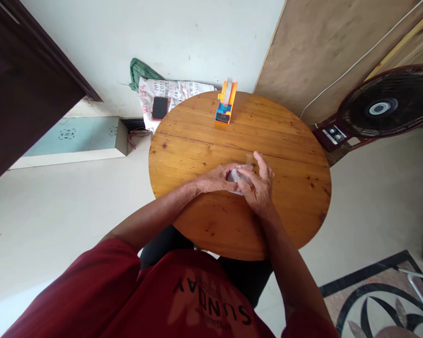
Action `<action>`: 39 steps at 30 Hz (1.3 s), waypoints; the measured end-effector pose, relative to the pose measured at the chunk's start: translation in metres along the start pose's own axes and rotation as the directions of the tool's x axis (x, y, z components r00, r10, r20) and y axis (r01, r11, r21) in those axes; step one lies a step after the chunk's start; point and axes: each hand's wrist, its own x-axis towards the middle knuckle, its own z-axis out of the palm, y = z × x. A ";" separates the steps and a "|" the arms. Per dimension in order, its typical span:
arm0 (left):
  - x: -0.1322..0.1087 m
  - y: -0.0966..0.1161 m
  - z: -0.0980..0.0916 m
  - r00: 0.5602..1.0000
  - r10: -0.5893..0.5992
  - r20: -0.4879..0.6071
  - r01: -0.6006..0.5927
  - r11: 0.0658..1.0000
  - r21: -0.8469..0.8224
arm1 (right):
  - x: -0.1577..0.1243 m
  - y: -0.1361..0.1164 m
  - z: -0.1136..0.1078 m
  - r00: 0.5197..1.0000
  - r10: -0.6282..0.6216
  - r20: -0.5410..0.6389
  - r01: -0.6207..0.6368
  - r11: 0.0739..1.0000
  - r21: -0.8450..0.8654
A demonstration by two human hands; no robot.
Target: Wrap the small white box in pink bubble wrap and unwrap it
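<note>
A small bundle in whitish, translucent wrap [243, 175] is held between my two hands over the round wooden table. My left hand [221, 179] curls around its left side, thumb along the near edge. On the right side, my right hand [261, 185] presses it with thumb and a finger, while another finger stands raised away from it. A clear strip, perhaps tape, sticks up at the bundle's far side. What is inside the wrap cannot be made out. Farther back on the table stands an orange and blue tape dispenser [226, 103].
The round wooden table [197, 220] stands close to the wall. Past its far left edge, a phone [160, 108] lies on a printed white sack [148, 94], with a green bag [143, 72] behind. To the right is a large dark fan [380, 110].
</note>
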 end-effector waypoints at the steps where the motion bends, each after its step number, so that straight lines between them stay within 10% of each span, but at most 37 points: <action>1: 0.000 -0.001 0.000 1.000 -0.003 0.007 0.004 0.999 -0.051 | 0.000 -0.001 0.000 1.000 0.014 0.003 -0.014 1.000 0.002; 11: 0.004 -0.008 -0.002 0.999 -0.002 0.044 0.013 0.965 -0.262 | -0.001 -0.002 -0.013 0.963 0.155 -0.221 -0.114 0.976 0.184; 20: 0.001 -0.002 0.001 0.998 -0.042 0.040 0.051 0.960 -0.276 | -0.002 0.011 0.000 0.856 0.516 0.024 -0.434 0.694 0.574; 39: 0.003 -0.011 0.000 0.996 -0.018 0.087 0.031 0.988 -0.154 | -0.002 0.015 -0.003 0.885 0.460 0.064 -0.403 0.693 0.598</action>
